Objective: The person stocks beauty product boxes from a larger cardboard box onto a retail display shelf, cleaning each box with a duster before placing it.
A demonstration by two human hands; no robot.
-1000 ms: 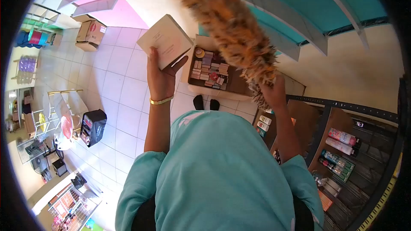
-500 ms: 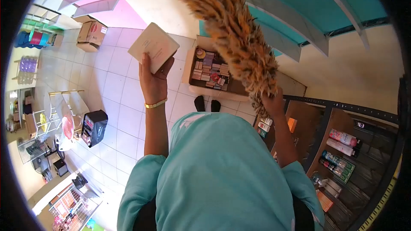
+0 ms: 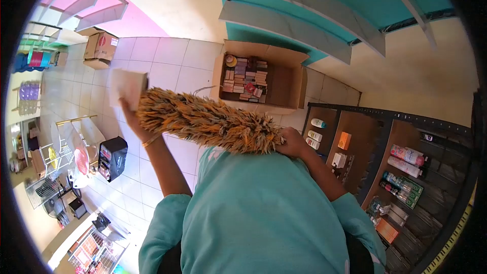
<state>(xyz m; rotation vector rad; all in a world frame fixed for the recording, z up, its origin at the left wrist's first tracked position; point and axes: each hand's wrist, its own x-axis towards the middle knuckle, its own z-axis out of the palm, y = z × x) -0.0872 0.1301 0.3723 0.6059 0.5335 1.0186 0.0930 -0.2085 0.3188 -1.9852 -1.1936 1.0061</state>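
A pale square box (image 3: 129, 87), slightly blurred, is held up in my left hand (image 3: 133, 116) at the left. My right hand (image 3: 292, 142) is closed round the near end of a fluffy brown-orange feather duster (image 3: 208, 122). The duster lies across in front of my chest, and its far tip reaches the right edge of the box. Beyond the duster, on the tiled floor, an open cardboard carton (image 3: 286, 83) holds several small boxes in its left part.
White wall shelves (image 3: 299, 28) on teal stand beyond the carton. At the right is a dark rack (image 3: 390, 116) with bottles and cans. A black bag (image 3: 112, 158), a closed carton (image 3: 100, 48) and wire racks stand at the left.
The duster has swung down and left, from over the wall shelves to beside the pale box. My left hand has moved left and lower with the box. My right hand has moved left.
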